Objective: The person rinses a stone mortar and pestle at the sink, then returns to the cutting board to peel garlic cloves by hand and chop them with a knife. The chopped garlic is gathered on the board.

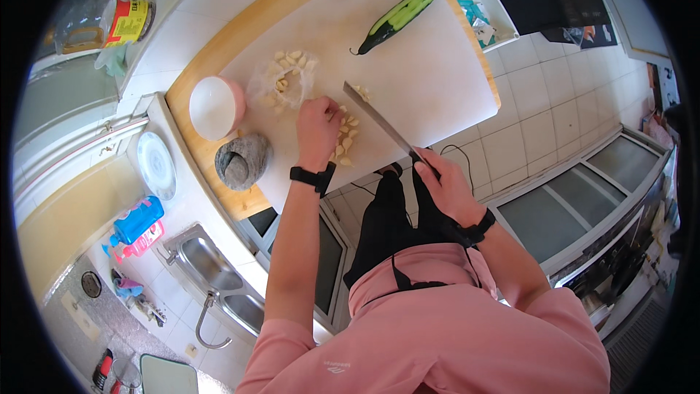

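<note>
My right hand [447, 186] grips the black handle of a kitchen knife [377, 116], whose blade points up and left over the white cutting board [432, 87]. By the blade's tip lies a small pile of garlic pieces [362, 93]. My left hand [319, 130] is bent over the board with its fingers curled; whether a clove is between them is hidden. Just right of it several garlic cloves [346, 142] are spread out. Beyond it, more cloves [290, 58] lie in and around a clear plastic bag [262, 86]. A partly peeled cucumber [402, 17] rests farther back.
Left of the board stand a pink bowl [214, 108] with a white inside and a grey stone mortar [252, 154] with its pestle [237, 171]. A steel sink [210, 260] is at lower left, near soap bottles [139, 220]. A white bin [506, 27] sits past the board's right corner.
</note>
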{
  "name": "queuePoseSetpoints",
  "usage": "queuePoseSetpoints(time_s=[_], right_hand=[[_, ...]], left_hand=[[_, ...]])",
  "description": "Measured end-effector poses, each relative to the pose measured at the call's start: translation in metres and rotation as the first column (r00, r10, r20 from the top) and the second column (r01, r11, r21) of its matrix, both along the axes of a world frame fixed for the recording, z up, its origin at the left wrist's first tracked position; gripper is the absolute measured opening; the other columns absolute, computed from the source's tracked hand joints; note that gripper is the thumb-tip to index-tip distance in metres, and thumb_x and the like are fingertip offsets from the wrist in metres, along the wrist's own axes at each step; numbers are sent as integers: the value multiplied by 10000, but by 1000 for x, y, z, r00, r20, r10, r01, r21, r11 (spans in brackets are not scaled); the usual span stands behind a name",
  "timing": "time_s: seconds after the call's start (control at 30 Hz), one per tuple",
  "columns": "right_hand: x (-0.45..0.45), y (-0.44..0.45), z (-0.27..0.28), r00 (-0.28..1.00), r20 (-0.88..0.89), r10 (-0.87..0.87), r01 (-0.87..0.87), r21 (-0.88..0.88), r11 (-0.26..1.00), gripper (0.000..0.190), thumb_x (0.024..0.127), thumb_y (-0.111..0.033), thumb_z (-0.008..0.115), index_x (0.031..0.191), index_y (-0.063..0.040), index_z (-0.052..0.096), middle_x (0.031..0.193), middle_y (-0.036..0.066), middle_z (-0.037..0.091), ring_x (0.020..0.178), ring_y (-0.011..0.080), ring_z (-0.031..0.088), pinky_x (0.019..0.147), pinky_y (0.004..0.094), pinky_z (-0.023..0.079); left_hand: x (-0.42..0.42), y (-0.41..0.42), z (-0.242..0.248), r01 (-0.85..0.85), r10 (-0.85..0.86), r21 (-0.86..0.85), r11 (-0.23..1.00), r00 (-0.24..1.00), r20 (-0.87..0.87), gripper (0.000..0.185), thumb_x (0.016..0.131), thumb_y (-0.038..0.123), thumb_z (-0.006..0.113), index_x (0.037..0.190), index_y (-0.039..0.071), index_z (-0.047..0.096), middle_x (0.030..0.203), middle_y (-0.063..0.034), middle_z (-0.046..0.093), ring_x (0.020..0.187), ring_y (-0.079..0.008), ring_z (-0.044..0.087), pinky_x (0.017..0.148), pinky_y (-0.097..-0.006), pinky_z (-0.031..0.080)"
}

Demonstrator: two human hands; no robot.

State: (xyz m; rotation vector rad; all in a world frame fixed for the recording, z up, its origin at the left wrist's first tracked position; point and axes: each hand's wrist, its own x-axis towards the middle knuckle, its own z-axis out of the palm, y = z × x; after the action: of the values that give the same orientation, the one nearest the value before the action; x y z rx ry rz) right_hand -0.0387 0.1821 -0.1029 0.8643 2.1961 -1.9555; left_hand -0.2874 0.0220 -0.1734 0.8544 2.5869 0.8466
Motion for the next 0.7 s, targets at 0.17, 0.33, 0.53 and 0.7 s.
queuePoseSetpoints(time_s=[0.17, 0.33, 0.53, 0.7], right_hand=[[23, 13, 11, 989, 7, 146, -142, 275, 951, 364, 1018, -173, 689, 1366, -67, 676, 979, 127, 696, 821, 316, 657, 757, 375, 546], [35, 43, 9, 954, -66, 294, -202, 583, 787, 389, 943, -184, 752, 1329, -151, 715, 913, 65, 644, 794, 291, 637, 674, 416, 524], [28, 72, 15, 912, 57, 407, -306, 753, 582, 411, 895, -138, 775, 1301, -183, 728, 886, 41, 620, 793, 262, 625, 660, 406, 521], [21, 72, 19, 893, 110, 436, -338, 803, 491, 460, 889, -128, 767, 1336, -207, 693, 911, 28, 616, 815, 241, 625, 661, 398, 527]], left_hand=[[-9, -19, 14, -95, 72, 146, 985, 985, 155, 163, 904, 68, 746, 1063, 36, 765, 954, -94, 746, 864, -242, 705, 756, -355, 552], [-8, -13, 41, -141, 83, 168, 976, 946, 313, 227, 950, 144, 760, 1146, 31, 753, 1030, -81, 734, 859, -162, 683, 751, -297, 547], [41, 55, 43, 108, -109, 27, 994, 992, 55, 402, 940, 295, 792, 1207, 46, 623, 1050, -131, 642, 823, -307, 674, 723, -421, 559], [45, 75, 26, 67, -60, -143, 988, 997, 55, 389, 969, 312, 757, 1178, 79, 526, 1073, -161, 615, 879, -408, 669, 728, -495, 545]])
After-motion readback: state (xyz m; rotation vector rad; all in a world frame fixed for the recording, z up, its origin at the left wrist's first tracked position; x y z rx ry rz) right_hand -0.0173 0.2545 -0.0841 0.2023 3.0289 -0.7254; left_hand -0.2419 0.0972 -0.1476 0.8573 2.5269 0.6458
